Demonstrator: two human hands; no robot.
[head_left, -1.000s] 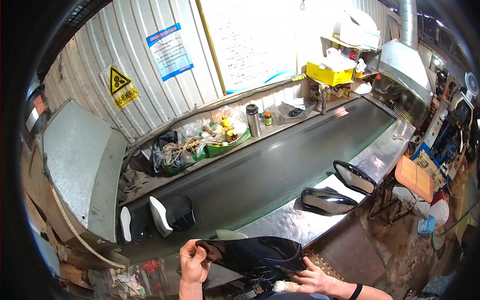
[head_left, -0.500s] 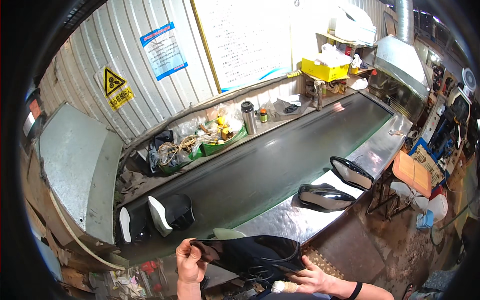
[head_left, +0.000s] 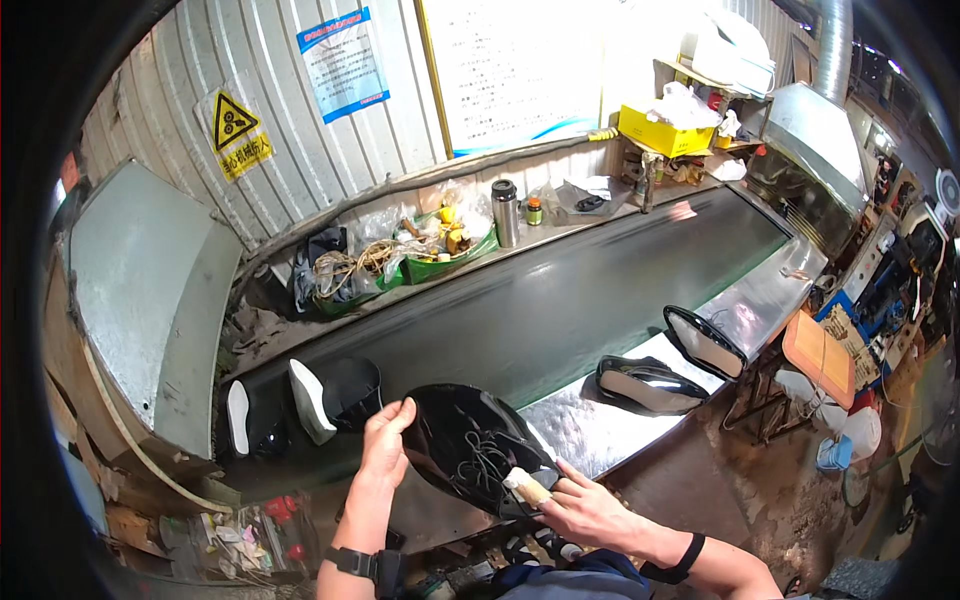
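Note:
I hold a glossy black shoe upper (head_left: 470,440) with loose black laces above the near edge of a dark conveyor belt (head_left: 520,300). My left hand (head_left: 385,445) is closed on its left end, thumb and fingers pinching the rim. At the other end my right hand (head_left: 585,508) grips it, one finger wrapped in a whitish bandage. Two black shoes with pale undersides, a nearer shoe (head_left: 650,385) and a farther shoe (head_left: 705,342), lie on the shiny metal ledge to the right. On the belt at left lie a black shoe with a white sole (head_left: 312,400) and another white-soled shoe (head_left: 238,418).
A grey metal hood (head_left: 140,310) covers the belt's left end; another hood (head_left: 815,140) stands at the far right. Behind the belt are a steel flask (head_left: 505,215), a small jar (head_left: 534,212) and green bags (head_left: 450,262) of odds and ends. An orange-topped stool (head_left: 820,350) stands right.
The shoe upper has turned and tilted, so its laced face shows more. Both hands have risen in the picture, and the right has shifted slightly left. The view has shifted a little.

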